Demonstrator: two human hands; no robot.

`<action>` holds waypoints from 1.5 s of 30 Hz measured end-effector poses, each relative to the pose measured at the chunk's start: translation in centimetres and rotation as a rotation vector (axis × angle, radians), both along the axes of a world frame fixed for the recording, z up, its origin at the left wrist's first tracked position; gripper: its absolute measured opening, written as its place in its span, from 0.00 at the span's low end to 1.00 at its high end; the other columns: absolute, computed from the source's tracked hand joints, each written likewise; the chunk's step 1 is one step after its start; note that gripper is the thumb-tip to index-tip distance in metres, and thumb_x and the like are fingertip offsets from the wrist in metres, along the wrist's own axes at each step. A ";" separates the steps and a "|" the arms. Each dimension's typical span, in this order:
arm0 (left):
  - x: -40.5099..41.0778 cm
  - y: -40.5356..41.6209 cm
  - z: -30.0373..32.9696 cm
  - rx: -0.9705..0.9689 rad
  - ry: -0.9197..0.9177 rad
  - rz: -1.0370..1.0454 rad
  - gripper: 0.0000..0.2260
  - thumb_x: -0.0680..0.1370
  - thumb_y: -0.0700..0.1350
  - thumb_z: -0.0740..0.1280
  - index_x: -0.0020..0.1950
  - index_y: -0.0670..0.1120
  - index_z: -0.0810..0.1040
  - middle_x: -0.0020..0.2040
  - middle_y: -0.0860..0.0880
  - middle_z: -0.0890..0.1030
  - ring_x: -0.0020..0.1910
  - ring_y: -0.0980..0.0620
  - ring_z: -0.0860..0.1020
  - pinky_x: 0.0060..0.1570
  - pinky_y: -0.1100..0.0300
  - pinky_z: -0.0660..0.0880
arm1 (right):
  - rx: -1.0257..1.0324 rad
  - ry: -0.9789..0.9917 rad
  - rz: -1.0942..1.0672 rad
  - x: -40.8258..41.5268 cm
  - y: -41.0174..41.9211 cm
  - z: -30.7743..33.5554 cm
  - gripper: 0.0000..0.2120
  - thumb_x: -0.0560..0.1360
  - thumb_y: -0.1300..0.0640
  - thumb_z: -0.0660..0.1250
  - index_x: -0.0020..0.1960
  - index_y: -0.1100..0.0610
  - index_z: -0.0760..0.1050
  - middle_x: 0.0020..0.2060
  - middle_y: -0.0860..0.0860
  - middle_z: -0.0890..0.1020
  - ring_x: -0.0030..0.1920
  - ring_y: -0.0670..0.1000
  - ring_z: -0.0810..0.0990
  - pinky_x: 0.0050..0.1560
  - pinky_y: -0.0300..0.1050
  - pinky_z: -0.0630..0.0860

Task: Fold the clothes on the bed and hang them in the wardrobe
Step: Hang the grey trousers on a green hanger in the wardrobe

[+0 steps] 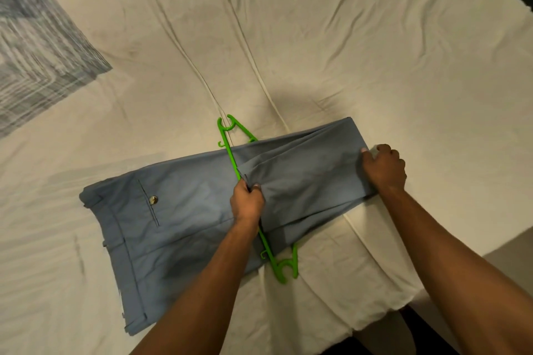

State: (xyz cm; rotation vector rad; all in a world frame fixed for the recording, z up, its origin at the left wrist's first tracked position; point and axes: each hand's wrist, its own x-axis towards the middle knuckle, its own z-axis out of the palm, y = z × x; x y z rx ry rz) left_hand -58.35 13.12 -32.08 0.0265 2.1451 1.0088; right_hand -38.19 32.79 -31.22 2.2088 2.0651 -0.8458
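- The bed [288,37], under a creased cream sheet, carries everything; a grey striped cloth [37,46] lies far up-left of both grips.
- The blue trousers [178,210] lie flat across it, waistband left of the grips, legs folded over between them.
- The green hanger [230,155] runs through the fold.
- The left hand [246,203] pinches fabric at the hanger bar.
- The right hand [382,167] grips the folded end.
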 end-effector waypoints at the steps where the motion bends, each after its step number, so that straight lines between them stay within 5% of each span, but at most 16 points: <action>1: 0.0 0.1 0.0 0.000 0.019 0.010 0.12 0.81 0.43 0.64 0.63 0.43 0.78 0.59 0.40 0.81 0.59 0.39 0.78 0.62 0.49 0.75 | -0.005 0.025 -0.008 0.1 0.5 -0.1 0.25 0.82 0.43 0.57 0.68 0.62 0.71 0.65 0.64 0.75 0.66 0.67 0.71 0.64 0.59 0.69; 10: -0.2 0.1 1.3 -0.037 0.187 0.077 0.12 0.82 0.42 0.61 0.63 0.39 0.77 0.59 0.36 0.80 0.60 0.36 0.76 0.59 0.50 0.72 | -0.170 0.199 -0.015 0.5 2.1 -0.6 0.13 0.79 0.49 0.67 0.51 0.59 0.76 0.48 0.55 0.79 0.54 0.59 0.77 0.51 0.46 0.69; 16: -0.8 -0.6 1.0 -0.102 0.200 -0.054 0.07 0.82 0.45 0.62 0.53 0.42 0.77 0.51 0.39 0.81 0.53 0.37 0.78 0.52 0.51 0.74 | -0.144 0.201 0.011 0.6 2.8 -0.8 0.07 0.79 0.53 0.68 0.49 0.57 0.74 0.48 0.55 0.79 0.50 0.57 0.74 0.51 0.45 0.68; 27: -0.8 -1.2 0.9 -0.143 0.310 -0.059 0.08 0.85 0.44 0.57 0.56 0.40 0.70 0.53 0.36 0.78 0.52 0.36 0.77 0.47 0.53 0.68 | -0.270 0.294 0.025 0.4 3.1 -1.0 0.14 0.74 0.47 0.74 0.48 0.56 0.75 0.46 0.55 0.80 0.53 0.59 0.80 0.53 0.53 0.75; 35: -2.6 -4.2 0.7 -0.087 0.499 -0.111 0.07 0.85 0.41 0.56 0.56 0.37 0.68 0.44 0.39 0.75 0.44 0.38 0.75 0.42 0.53 0.65 | -0.259 0.239 0.058 -0.3 2.6 -1.0 0.20 0.69 0.43 0.78 0.48 0.55 0.74 0.49 0.54 0.81 0.53 0.56 0.79 0.57 0.54 0.76; 45: -4.6 -7.5 -0.7 -0.135 0.543 -0.106 0.07 0.84 0.42 0.57 0.55 0.38 0.68 0.46 0.33 0.78 0.44 0.34 0.77 0.42 0.47 0.72 | -0.268 0.172 0.138 -1.9 1.3 -0.4 0.20 0.70 0.40 0.76 0.45 0.53 0.72 0.46 0.51 0.80 0.50 0.54 0.77 0.51 0.49 0.72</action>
